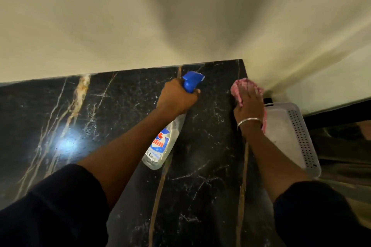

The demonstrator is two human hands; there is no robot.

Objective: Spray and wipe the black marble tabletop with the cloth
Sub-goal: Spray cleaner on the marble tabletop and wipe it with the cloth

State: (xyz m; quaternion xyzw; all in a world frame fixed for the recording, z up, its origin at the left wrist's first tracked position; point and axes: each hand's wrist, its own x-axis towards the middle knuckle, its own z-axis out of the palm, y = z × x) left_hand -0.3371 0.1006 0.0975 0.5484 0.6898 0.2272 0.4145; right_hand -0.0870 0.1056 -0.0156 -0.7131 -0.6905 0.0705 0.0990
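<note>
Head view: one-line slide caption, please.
Left hand grips a blue-topped spray bottle; right hand presses a pink cloth on the black marble tabletop.

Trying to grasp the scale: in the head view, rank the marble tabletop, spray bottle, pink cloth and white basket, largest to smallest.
1. black marble tabletop
2. white perforated basket, wider than the spray bottle
3. spray bottle
4. pink cloth, partly hidden under the right hand, so unsure

Domestic room: black marble tabletop [120, 116] against cream wall [80, 16]; plastic basket [301, 136].
</note>
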